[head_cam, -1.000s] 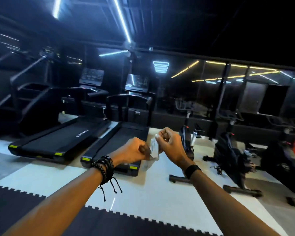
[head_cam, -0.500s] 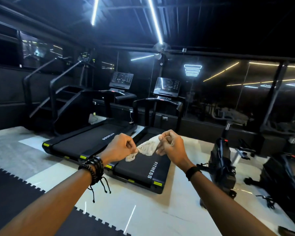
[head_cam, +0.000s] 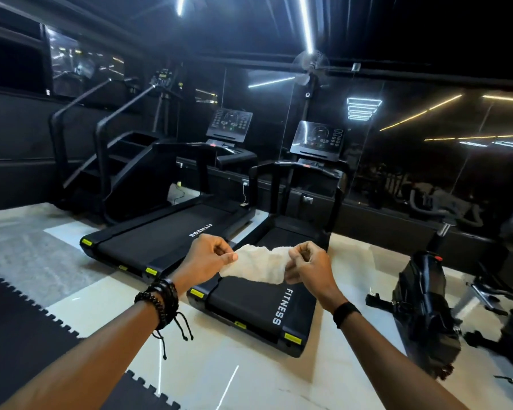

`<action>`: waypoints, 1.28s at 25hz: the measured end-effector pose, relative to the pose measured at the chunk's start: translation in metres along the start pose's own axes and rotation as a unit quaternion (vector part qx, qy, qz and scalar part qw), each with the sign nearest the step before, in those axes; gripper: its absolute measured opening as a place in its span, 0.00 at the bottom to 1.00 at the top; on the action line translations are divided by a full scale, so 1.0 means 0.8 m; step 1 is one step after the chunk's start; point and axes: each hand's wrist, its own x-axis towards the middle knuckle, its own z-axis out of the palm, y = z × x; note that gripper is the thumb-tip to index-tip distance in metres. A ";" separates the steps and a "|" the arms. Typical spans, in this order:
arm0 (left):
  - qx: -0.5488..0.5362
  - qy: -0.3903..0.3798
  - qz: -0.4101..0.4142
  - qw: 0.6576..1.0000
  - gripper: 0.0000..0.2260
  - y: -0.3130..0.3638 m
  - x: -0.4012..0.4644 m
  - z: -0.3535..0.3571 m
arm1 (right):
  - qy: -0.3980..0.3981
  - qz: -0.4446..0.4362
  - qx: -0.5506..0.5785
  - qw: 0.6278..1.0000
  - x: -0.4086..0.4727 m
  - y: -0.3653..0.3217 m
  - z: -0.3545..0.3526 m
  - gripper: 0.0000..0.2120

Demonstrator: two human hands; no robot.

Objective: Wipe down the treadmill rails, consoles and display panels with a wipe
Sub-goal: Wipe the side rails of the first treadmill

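Overhead, left hand [head_cam: 209, 255] and right hand [head_cam: 307, 263] pinch the wipe's [head_cam: 256, 266] edges.

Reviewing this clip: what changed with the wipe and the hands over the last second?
The wipe went from a small folded wad between close-set hands to a sheet spread open; the left hand and right hand drew apart, each pinching one end throughout. The person also came closer to the two treadmills. Nothing has been wiped yet.
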 end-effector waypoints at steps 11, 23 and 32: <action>-0.095 -0.029 0.014 0.995 0.05 0.021 0.236 0.123 | -0.134 -0.061 0.087 0.985 0.246 0.086 0.020 0.11; -0.152 0.016 -0.040 0.987 0.07 -0.091 0.464 0.187 | -0.044 -0.044 0.029 0.998 0.463 0.239 0.043 0.05; -0.164 -0.047 -0.003 0.985 0.08 -0.140 0.655 0.221 | 0.069 -0.083 -0.039 0.993 0.622 0.261 0.044 0.12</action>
